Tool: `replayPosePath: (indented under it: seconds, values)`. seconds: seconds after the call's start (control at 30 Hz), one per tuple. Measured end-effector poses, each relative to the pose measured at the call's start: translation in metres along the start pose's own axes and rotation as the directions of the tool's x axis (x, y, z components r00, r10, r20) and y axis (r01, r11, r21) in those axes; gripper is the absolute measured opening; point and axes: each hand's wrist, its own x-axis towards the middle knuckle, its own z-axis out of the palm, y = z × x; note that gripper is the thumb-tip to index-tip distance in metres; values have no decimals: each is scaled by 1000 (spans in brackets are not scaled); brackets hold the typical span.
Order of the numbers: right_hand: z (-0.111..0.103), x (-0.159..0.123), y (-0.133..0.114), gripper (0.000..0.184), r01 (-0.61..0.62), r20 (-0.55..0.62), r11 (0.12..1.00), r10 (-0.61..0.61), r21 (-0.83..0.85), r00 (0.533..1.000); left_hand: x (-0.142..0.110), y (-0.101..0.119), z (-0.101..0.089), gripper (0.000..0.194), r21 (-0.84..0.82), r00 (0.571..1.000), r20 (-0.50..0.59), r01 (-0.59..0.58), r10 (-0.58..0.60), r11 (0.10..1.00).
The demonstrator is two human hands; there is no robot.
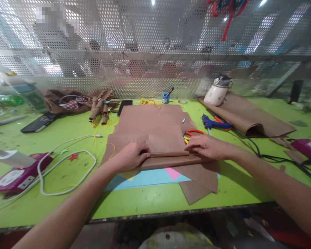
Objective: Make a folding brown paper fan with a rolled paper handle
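A sheet of brown kraft paper [166,136] lies in front of me, its near edge curled into a narrow roll. At the left end of this roll, my left hand [134,154] is closed with thumb and fingers pinching the paper. My right hand [208,146] pinches the roll's other end. Beneath are more brown sheets [152,116], blue paper [150,178] and a pink piece [172,173]. Red-handled scissors or pliers [194,132], partly covered, lie just beyond my right hand.
A blue glue gun [215,123] and a white flask [217,90] are at the right, by a folded brown sheet [259,116]. Rolled paper tubes [100,107], a phone [40,122], a white cable [67,192] and a purple power strip [20,174] lie left. Perforated metal [150,62] stands behind.
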Motion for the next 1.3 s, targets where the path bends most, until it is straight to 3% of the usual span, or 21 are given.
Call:
replayPosePath:
  seconds: [0.23, 0.4, 0.6, 0.8, 0.97, 1.1, 1.2, 1.3]
  values:
    - [22, -7, 2, 22, 159, -223, 967, -203, -200, 954, -2, 1, 4, 22, 22, 1000, -30, 9, -8, 1000]
    - [28, -9, 4, 22, 179, -270, 939, -262, -295, 926, -3, -1, 6, 19, 3, 998, -63, -6, 7, 1000]
    - [30, -13, 3, 22, 161, -346, 928, -281, -337, 895, -2, 0, 2, 20, -18, 1000, -24, 17, -18, 1000]
    - [35, -14, 1, 22, 129, -422, 951, -243, -280, 873, -2, 1, 0, 19, -34, 1000, -20, 17, -18, 999]
    - [32, -11, 3, 18, 109, -437, 979, -176, -174, 882, -1, 0, 1, 20, -14, 1000, -12, 14, -14, 1000]
    - [23, -10, -3, 14, 26, -475, 1000, -15, 17, 880, -1, 0, 1, 21, -3, 1000, -21, 5, -5, 1000]
    - [21, -9, -9, 20, -67, -420, 990, 113, 121, 901, -1, 0, 1, 20, 9, 1000, -27, -1, 2, 1000]
    - [25, -7, -15, 22, -150, -399, 973, 208, 173, 893, -1, 1, 2, 20, 16, 999, -38, 0, 1, 1000]
